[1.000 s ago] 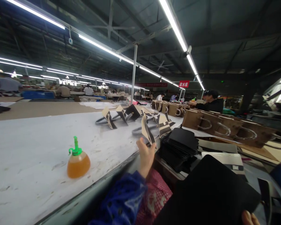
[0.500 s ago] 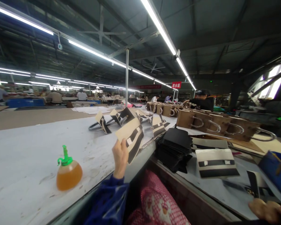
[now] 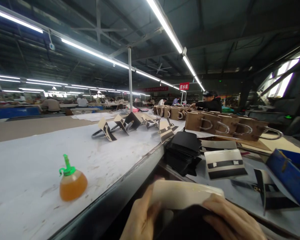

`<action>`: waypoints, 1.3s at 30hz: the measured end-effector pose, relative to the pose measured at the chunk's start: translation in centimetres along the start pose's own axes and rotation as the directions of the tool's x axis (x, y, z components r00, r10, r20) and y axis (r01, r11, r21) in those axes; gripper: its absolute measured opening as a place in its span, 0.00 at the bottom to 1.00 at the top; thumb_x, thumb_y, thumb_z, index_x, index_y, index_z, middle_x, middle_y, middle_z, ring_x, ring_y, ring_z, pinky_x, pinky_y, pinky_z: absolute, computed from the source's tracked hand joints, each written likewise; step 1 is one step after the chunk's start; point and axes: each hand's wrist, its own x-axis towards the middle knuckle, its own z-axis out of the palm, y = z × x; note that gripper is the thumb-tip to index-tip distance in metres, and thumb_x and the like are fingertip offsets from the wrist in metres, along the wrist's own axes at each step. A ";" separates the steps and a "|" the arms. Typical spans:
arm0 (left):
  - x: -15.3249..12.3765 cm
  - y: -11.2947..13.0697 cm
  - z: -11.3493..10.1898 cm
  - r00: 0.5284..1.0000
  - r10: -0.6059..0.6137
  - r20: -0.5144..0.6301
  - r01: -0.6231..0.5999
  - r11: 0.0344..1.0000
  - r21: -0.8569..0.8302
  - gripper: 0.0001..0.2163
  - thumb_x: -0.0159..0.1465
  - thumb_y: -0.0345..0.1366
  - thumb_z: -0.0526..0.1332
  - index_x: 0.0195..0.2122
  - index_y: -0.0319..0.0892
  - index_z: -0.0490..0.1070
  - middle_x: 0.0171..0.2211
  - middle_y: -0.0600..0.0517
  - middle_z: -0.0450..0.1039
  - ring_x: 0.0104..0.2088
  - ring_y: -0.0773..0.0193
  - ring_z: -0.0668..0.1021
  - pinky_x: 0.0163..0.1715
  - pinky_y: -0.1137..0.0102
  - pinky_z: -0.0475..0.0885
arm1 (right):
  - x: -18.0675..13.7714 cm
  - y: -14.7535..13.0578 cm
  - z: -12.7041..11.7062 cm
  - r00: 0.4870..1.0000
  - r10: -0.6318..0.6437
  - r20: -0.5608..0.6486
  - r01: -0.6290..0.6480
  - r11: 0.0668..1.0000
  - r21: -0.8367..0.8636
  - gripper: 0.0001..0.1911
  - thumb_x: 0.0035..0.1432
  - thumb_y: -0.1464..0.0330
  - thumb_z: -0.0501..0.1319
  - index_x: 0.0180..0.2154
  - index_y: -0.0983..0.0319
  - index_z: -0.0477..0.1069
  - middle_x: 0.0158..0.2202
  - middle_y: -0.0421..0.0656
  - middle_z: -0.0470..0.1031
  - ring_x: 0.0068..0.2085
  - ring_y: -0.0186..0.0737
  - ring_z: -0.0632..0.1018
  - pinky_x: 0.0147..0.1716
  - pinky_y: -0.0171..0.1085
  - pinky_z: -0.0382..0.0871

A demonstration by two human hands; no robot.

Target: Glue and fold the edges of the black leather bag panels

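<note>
Low at the front, a cream bag panel [image 3: 183, 193] is held between my two hands, curved with its cream face up. My left hand [image 3: 141, 215] grips its left end; my right hand [image 3: 230, 213] is closed on the right end. A black part [image 3: 187, 225] lies below the panel between the hands, and whether it is joined to it is hidden. Just beyond stands a stack of black panels [image 3: 183, 150]. To its right rests a cream panel with black bands and two white tabs [image 3: 225, 163]. Another black-banded panel [image 3: 271, 190] stands folded near the right edge.
A squat bottle of amber liquid with a green spout [image 3: 73, 183] stands on the white tabletop [image 3: 35, 160] at left. Several folded panels [image 3: 121, 125] sit farther back. Brown bags with wrapped handles [image 3: 222, 125] line the right, near a blue bin [image 3: 287, 176]. People work in the background.
My left hand has brought the panel down and right from over the table edge. My right hand has come in from the far right and taken the panel's other end.
</note>
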 end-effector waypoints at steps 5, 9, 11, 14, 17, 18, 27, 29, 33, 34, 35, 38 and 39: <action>0.7 1.2 2.0 0.951 -0.148 0.272 0.222 0.939 -0.262 0.29 0.63 0.48 0.66 0.64 0.48 0.64 0.47 0.50 0.81 0.49 0.56 0.82 0.57 0.62 0.71 | 0.5 -0.9 1.7 0.984 -0.131 -0.116 0.107 0.976 -0.191 0.19 0.65 0.78 0.56 0.53 0.56 0.73 0.39 0.43 0.80 0.37 0.34 0.82 0.35 0.28 0.77; 0.5 2.1 2.1 0.917 -0.162 0.364 0.285 0.905 -0.316 0.26 0.64 0.45 0.67 0.63 0.53 0.64 0.54 0.51 0.77 0.54 0.56 0.79 0.60 0.61 0.69 | 1.1 -1.1 1.4 0.968 -0.200 -0.150 0.164 0.961 -0.223 0.18 0.63 0.81 0.57 0.48 0.59 0.77 0.38 0.44 0.79 0.38 0.34 0.81 0.38 0.30 0.77; 0.5 2.3 2.2 0.914 -0.138 0.382 0.268 0.911 -0.312 0.26 0.64 0.44 0.67 0.62 0.52 0.65 0.55 0.51 0.76 0.57 0.55 0.77 0.60 0.61 0.68 | 1.3 -1.3 1.2 0.966 -0.206 -0.155 0.172 0.963 -0.208 0.18 0.62 0.82 0.58 0.48 0.60 0.77 0.38 0.43 0.80 0.38 0.33 0.81 0.38 0.30 0.76; 0.6 2.1 2.3 0.917 -0.092 0.389 0.220 0.928 -0.299 0.23 0.66 0.43 0.65 0.62 0.51 0.66 0.57 0.50 0.74 0.60 0.54 0.74 0.61 0.61 0.69 | 1.6 -1.5 1.1 0.968 -0.205 -0.144 0.177 0.966 -0.186 0.19 0.62 0.83 0.58 0.49 0.61 0.75 0.42 0.44 0.80 0.42 0.33 0.81 0.41 0.30 0.76; 0.6 1.6 2.3 0.932 -0.069 0.357 0.162 0.958 -0.237 0.23 0.67 0.41 0.64 0.62 0.52 0.65 0.61 0.51 0.71 0.62 0.55 0.72 0.63 0.62 0.67 | 1.7 -1.5 1.0 0.971 -0.205 -0.124 0.182 0.967 -0.176 0.21 0.62 0.83 0.58 0.52 0.61 0.74 0.46 0.45 0.80 0.47 0.35 0.81 0.45 0.31 0.76; 0.6 1.4 2.3 0.934 -0.060 0.352 0.145 0.965 -0.221 0.23 0.66 0.40 0.64 0.63 0.53 0.65 0.62 0.52 0.70 0.62 0.55 0.72 0.64 0.61 0.66 | 1.7 -1.4 1.0 0.971 -0.205 -0.119 0.183 0.968 -0.172 0.22 0.62 0.83 0.58 0.53 0.60 0.74 0.46 0.45 0.80 0.47 0.35 0.81 0.45 0.32 0.77; 0.6 2.2 2.1 0.914 -0.025 0.404 0.096 0.983 -0.156 0.22 0.68 0.42 0.62 0.63 0.54 0.65 0.63 0.54 0.69 0.65 0.57 0.68 0.67 0.65 0.62 | 1.3 -1.1 0.9 0.982 -0.163 -0.100 0.149 0.980 -0.135 0.26 0.63 0.82 0.58 0.58 0.55 0.71 0.43 0.42 0.80 0.41 0.36 0.82 0.40 0.32 0.78; 0.6 2.2 2.1 0.911 0.004 0.413 0.079 0.979 -0.186 0.21 0.69 0.41 0.61 0.63 0.53 0.66 0.63 0.55 0.69 0.66 0.59 0.67 0.67 0.67 0.61 | 1.2 -1.1 0.9 0.983 -0.156 -0.099 0.141 0.980 -0.142 0.26 0.63 0.83 0.58 0.58 0.56 0.72 0.43 0.42 0.80 0.40 0.35 0.82 0.39 0.32 0.78; 0.5 2.2 2.2 0.901 0.035 0.431 0.076 0.969 -0.237 0.20 0.70 0.40 0.60 0.63 0.52 0.65 0.63 0.55 0.69 0.64 0.60 0.70 0.65 0.68 0.64 | 0.9 -1.1 0.9 0.985 -0.143 -0.095 0.126 0.978 -0.167 0.26 0.62 0.82 0.59 0.57 0.56 0.73 0.42 0.43 0.79 0.38 0.35 0.81 0.39 0.34 0.78; 0.5 2.2 2.2 0.900 0.035 0.434 0.074 0.970 -0.232 0.21 0.70 0.40 0.60 0.63 0.52 0.65 0.63 0.54 0.69 0.64 0.60 0.70 0.65 0.67 0.65 | 1.0 -1.2 0.9 0.986 -0.140 -0.095 0.123 0.979 -0.165 0.26 0.62 0.82 0.59 0.57 0.56 0.73 0.42 0.42 0.79 0.37 0.35 0.81 0.39 0.33 0.78; 0.5 2.2 2.2 0.898 0.036 0.438 0.069 0.973 -0.222 0.21 0.70 0.39 0.60 0.64 0.52 0.65 0.63 0.54 0.69 0.63 0.59 0.71 0.65 0.66 0.65 | 1.0 -1.2 0.9 0.986 -0.140 -0.094 0.123 0.979 -0.161 0.26 0.62 0.82 0.59 0.58 0.55 0.73 0.41 0.42 0.79 0.37 0.35 0.81 0.37 0.32 0.77; 0.6 2.3 2.0 0.893 0.030 0.448 0.040 0.989 -0.145 0.23 0.70 0.38 0.59 0.66 0.53 0.62 0.64 0.53 0.69 0.64 0.57 0.70 0.67 0.63 0.64 | 1.3 -1.3 0.8 0.986 -0.145 -0.080 0.132 0.980 -0.151 0.25 0.63 0.81 0.59 0.58 0.56 0.72 0.39 0.42 0.78 0.35 0.33 0.80 0.35 0.30 0.76; 0.7 2.2 2.0 0.892 0.022 0.452 0.034 0.993 -0.114 0.24 0.71 0.38 0.58 0.67 0.53 0.61 0.64 0.53 0.68 0.65 0.57 0.69 0.67 0.62 0.64 | 1.4 -1.4 0.8 0.988 -0.143 -0.067 0.131 0.980 -0.148 0.25 0.63 0.81 0.59 0.58 0.57 0.72 0.38 0.42 0.78 0.34 0.32 0.79 0.34 0.30 0.76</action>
